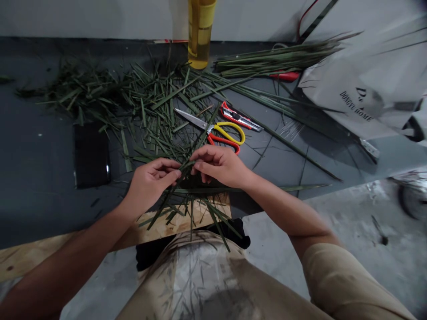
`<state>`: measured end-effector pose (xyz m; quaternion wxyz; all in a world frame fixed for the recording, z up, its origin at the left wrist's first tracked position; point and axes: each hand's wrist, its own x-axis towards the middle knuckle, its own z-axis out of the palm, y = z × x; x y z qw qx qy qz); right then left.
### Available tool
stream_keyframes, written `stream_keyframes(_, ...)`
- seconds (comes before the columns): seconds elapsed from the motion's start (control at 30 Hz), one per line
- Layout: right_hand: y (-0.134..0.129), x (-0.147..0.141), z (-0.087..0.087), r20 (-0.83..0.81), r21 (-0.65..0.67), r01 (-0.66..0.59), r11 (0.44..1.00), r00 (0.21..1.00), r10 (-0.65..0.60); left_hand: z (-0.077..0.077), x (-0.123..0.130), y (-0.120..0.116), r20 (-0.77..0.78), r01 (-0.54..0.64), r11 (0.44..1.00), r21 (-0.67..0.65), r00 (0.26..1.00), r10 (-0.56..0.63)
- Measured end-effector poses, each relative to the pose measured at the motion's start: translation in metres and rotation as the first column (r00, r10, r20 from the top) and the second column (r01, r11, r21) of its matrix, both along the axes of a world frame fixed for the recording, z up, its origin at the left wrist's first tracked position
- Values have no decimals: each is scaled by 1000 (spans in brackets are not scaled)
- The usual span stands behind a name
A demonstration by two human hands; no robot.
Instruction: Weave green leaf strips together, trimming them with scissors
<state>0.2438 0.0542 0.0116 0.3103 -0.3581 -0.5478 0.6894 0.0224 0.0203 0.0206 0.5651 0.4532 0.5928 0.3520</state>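
Both hands work close together at the front of the dark table. My left hand [151, 182] pinches some green leaf strips [183, 171] between thumb and fingers. Just to its right, my right hand [220, 165] has thumb and forefinger closed on the same woven strips, its other fingers curled beneath. Loose strip ends fan out below toward my lap. Directly above my right hand lie scissors [210, 129] with one yellow and one red handle. A red box cutter [240, 118] rests beyond them.
Cut leaf pieces [100, 91] are heaped at the back left, above a black phone [91, 155]. A yellow bottle [200, 35] stands at the back. Long leaves [273, 60] and a white printed bag [353, 98] lie right. Plywood [213, 209] edges the table's front.
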Motion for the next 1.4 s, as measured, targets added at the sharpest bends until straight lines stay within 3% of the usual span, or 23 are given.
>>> stream_keyframes(0.33,0,-2,4,54,40,41,998,998,-43,1,2,-1,-9,5,1000,20,1000,-5)
stream_keyframes(0.47,-4,-3,6,127,211,91,973,985,-119,1,3,-2,-10,7,1000,11,1000,-7)
stream_keyframes(0.57,-5,-1,6,196,435,81,897,964,-182,0,2,-1,-10,5,1000,5,1000,-5)
stream_keyframes(0.67,-6,0,5,242,666,39,745,933,-265,-1,2,-1,1,-5,1000,-6,1000,5)
stream_keyframes(0.73,-6,1,4,231,751,24,660,927,-297,-1,2,-1,10,-7,1000,-13,1000,7)
stream_keyframes(0.8,-5,1,3,203,775,29,632,935,-291,-1,3,-1,14,-5,1000,-14,1000,5)
stream_keyframes(0.97,-4,0,3,137,734,85,674,953,-269,1,2,-1,13,24,1000,-3,1000,-24)
stream_keyframes(1.17,-3,0,6,154,567,119,815,957,-246,1,-1,-1,57,66,997,-33,996,-64)
stream_keyframes(1.4,-3,-1,6,137,568,152,809,951,-276,-1,-3,-1,81,51,998,-46,996,-47)
